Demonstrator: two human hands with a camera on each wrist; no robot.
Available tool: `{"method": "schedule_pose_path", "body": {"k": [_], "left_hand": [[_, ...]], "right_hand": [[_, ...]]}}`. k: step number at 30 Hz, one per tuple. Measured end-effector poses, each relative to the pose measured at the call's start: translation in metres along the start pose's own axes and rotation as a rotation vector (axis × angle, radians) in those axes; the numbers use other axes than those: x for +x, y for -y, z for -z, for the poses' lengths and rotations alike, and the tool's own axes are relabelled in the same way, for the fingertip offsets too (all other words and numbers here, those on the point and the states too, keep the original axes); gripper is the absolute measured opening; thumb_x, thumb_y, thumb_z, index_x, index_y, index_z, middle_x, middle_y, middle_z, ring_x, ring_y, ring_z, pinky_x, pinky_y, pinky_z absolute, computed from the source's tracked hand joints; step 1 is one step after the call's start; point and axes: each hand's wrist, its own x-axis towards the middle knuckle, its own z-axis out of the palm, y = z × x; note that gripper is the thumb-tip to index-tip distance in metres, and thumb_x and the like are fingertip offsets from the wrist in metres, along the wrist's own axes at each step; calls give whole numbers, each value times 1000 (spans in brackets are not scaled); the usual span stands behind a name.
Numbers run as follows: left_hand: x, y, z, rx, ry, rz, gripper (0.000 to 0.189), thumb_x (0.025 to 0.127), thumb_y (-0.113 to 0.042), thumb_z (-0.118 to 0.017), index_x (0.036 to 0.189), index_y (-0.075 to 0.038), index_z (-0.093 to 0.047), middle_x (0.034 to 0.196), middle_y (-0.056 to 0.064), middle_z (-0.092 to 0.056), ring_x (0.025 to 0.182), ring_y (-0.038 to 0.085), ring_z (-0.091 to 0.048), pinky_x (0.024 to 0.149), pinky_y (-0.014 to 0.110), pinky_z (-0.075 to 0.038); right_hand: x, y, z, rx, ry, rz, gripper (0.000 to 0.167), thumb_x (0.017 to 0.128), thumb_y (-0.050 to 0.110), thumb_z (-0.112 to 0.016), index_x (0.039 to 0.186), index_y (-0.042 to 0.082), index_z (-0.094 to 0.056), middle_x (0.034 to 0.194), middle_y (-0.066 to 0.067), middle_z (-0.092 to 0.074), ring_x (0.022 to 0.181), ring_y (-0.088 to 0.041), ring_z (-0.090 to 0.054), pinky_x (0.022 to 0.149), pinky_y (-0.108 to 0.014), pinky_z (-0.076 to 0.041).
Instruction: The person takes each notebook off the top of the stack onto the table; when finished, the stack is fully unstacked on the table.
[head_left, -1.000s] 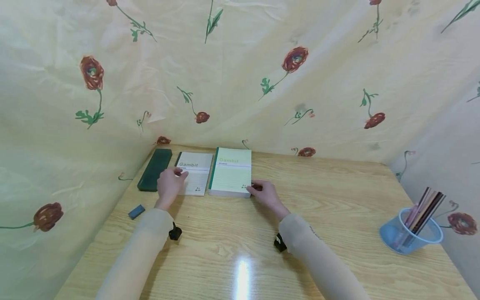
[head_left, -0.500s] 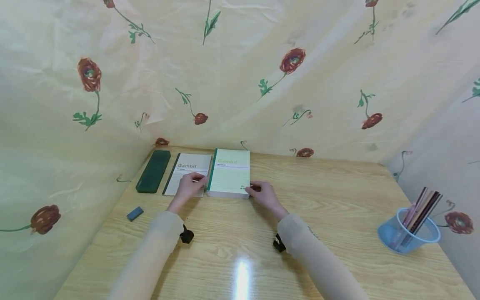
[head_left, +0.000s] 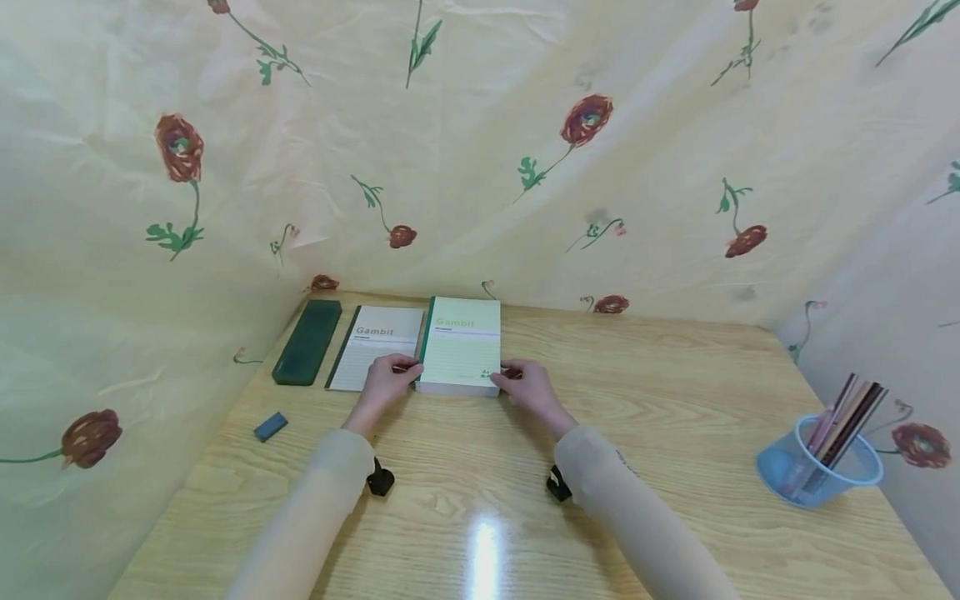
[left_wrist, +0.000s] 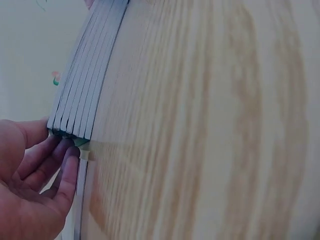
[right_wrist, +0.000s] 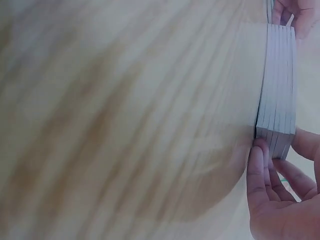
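Note:
A stack of several notebooks (head_left: 463,346) lies on the table, a pale green cover with a green spine on top. At its left edge my left hand (head_left: 385,385) grips the stack, thumb at the top cover and fingers against the spine side, as the left wrist view shows. My right hand (head_left: 531,392) holds the lower right edge, thumb above; in the right wrist view its fingertips meet the side of the page block (right_wrist: 276,85). Just left of the stack lies a thin notebook (head_left: 382,327) with a white cover and dark spine, partly hidden by my left hand.
A dark green pencil case (head_left: 307,343) lies at the far left, with a small blue eraser (head_left: 270,427) in front of it. On the right a blue cup (head_left: 795,467) holds several pencils. A flowered cloth (head_left: 480,167) hangs along the table's back edge.
My left hand has moved right from the thin notebook to the stack's left edge. The thin notebook now shows its dark spine, shifted slightly left. My right hand stays at the stack.

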Motion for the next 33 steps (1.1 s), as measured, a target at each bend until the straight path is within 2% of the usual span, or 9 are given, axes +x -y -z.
{"method": "schedule_pose_path", "body": {"k": [6, 11, 16, 24, 27, 33], "left_hand": [[0, 4, 0, -10, -10, -10, 27, 97, -17, -67, 114, 2, -70, 108, 15, -69, 98, 27, -60, 84, 38, -50], [-1, 4, 0, -26, -28, -8, 27, 96, -19, -69, 112, 2, -73, 105, 14, -70, 93, 25, -61, 79, 35, -50], [-1, 6, -2, -33, -40, -14, 27, 95, -19, -69, 112, 2, -73, 104, 14, -71, 93, 25, -62, 78, 34, -50], [0, 8, -3, -45, -53, -19, 27, 96, -20, -69, 111, 2, -74, 104, 15, -71, 97, 27, -63, 84, 39, -51], [0, 9, -3, -40, -56, -19, 28, 96, -20, -69, 112, 2, -73, 105, 16, -71, 100, 28, -63, 86, 41, -51], [0, 8, -5, -36, -46, -37, 29, 95, -21, -70, 114, 2, -72, 110, 16, -71, 104, 29, -64, 90, 42, -50]], "right_hand": [[-1, 6, 2, -28, -5, 20, 38, 95, 14, -69, 125, -8, -62, 105, -18, -67, 93, -27, -63, 70, -32, -55], [0, 8, 2, -14, -8, 11, 41, 95, 23, -70, 122, -7, -63, 101, -16, -66, 82, -22, -63, 65, -30, -53], [5, 6, 0, -59, -30, -9, 37, 92, 27, -74, 108, -5, -68, 89, -10, -67, 72, -17, -60, 62, -27, -49], [6, 8, -2, -63, -48, -3, 22, 91, 18, -75, 91, -3, -68, 76, -8, -67, 62, -16, -62, 55, -23, -46], [5, 9, -1, -36, -47, -5, 21, 92, 14, -73, 93, -6, -67, 79, -12, -68, 65, -21, -67, 56, -25, -50], [4, 8, 8, -42, -46, -45, 33, 95, 13, -69, 114, -12, -59, 98, -22, -67, 74, -26, -70, 68, -32, -56]]}}
